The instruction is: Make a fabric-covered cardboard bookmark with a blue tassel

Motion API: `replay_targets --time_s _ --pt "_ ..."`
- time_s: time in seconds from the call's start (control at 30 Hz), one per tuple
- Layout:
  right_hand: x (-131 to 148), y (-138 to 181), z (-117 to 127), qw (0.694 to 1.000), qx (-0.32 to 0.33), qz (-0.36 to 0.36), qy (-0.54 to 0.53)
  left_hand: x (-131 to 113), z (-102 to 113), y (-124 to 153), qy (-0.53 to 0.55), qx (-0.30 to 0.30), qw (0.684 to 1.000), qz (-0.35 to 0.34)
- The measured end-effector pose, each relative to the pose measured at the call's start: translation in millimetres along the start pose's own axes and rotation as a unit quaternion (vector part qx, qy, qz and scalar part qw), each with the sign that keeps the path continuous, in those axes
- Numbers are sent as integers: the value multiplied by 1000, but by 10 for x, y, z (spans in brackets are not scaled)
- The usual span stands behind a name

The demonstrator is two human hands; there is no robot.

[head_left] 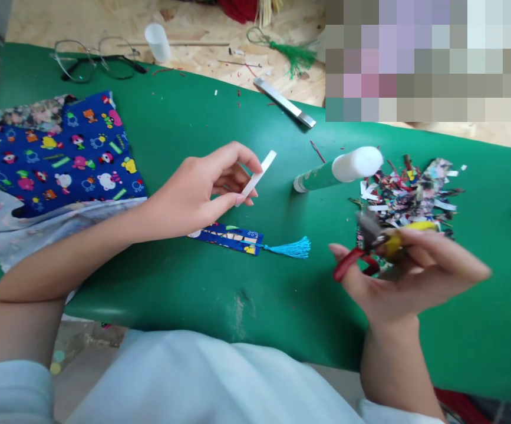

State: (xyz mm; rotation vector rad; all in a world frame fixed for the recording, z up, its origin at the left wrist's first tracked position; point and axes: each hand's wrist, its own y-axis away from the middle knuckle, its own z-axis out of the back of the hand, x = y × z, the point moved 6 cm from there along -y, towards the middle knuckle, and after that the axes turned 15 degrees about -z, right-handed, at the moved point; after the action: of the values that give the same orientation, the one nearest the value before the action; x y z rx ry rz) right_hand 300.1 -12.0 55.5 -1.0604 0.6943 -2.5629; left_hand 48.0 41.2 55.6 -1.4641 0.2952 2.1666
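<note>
My left hand (211, 188) pinches a short white strip (259, 174) between thumb and fingers, above the green table cover. My right hand (405, 282) is closed around scissors (372, 238) with red and yellow handles; their grey blades are blurred and point away from me. Beneath my left hand lies a narrow blue patterned fabric bookmark (224, 238) with a light blue tassel (293, 248), its left end partly hidden by the hand. Between my hands, a little farther off, a green and white glue stick (319, 178) with a rounded white top stands upright.
Beyond the scissors lies a heap of fabric and paper scraps (405, 194). Blue printed fabric (61, 153) covers the left side. Glasses (91, 62), a white cap (157, 42), a metal clipper-like tool (284, 101) and a green tassel (293, 54) lie toward the back.
</note>
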Motion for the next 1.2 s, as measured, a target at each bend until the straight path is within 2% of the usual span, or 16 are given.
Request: replay_targets --time_s 0.1,0.17,0.3,0.43,0.7,0.93,1.03,1.2 --pt "65 100 -191 991 113 -2 64 -44 -37 25 22 1 999 -23" --pt "145 144 -267 986 133 16 94 -85 -69 46 23 7 999 -47" --pt "235 180 -370 977 142 41 151 -178 -124 81 3 19 996 -90" --pt "234 182 -393 973 146 33 177 -239 -152 92 -52 33 991 -120" --pt "282 178 -386 967 135 81 202 -245 -176 115 -92 36 985 -143" --pt "280 167 -370 971 151 83 166 -309 -116 109 -57 78 987 -126" --pt "261 169 -379 972 164 72 151 -293 -111 118 -46 105 986 -121" --pt "270 173 -390 975 168 77 125 -228 -131 132 -67 115 982 -133"
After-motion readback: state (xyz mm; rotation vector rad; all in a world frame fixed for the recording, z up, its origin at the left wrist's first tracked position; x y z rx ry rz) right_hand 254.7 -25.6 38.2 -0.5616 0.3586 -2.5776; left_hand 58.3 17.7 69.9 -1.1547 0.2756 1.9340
